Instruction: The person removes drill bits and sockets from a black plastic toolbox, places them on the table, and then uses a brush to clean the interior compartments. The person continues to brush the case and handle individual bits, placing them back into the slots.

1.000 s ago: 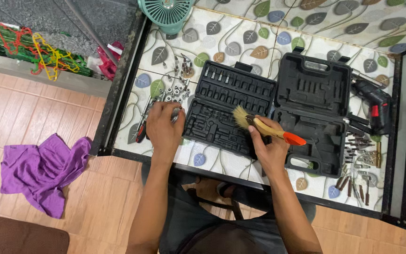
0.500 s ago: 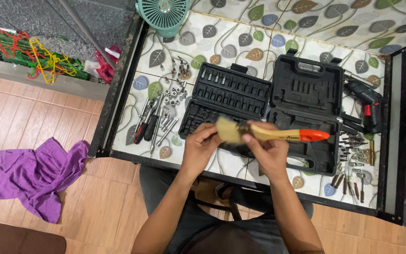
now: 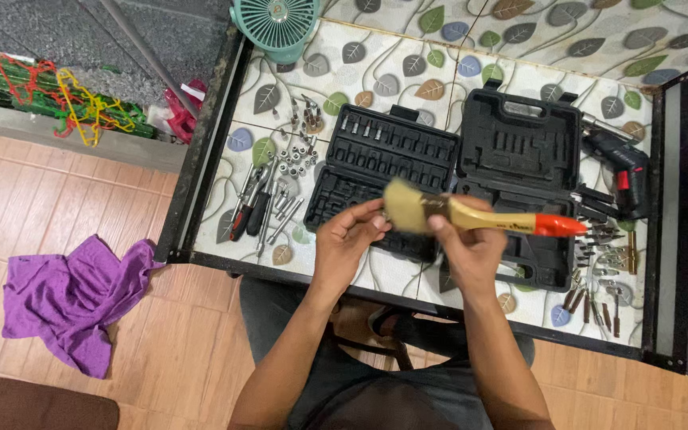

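Right hand (image 3: 465,248) is closed around the wooden handle of a paintbrush (image 3: 471,215), held level above the desk's (image 3: 408,76) near edge, orange tip pointing toward the right edge. Left hand (image 3: 344,239) is curled, fingertips (image 3: 376,224) touching the pale bristles. Beneath both hands lies an open black tool case (image 3: 384,159); a second open case (image 3: 523,147) adjoins it rightward. Loose sockets (image 3: 292,155) lie near the left edge, a drill (image 3: 619,171) near the right.
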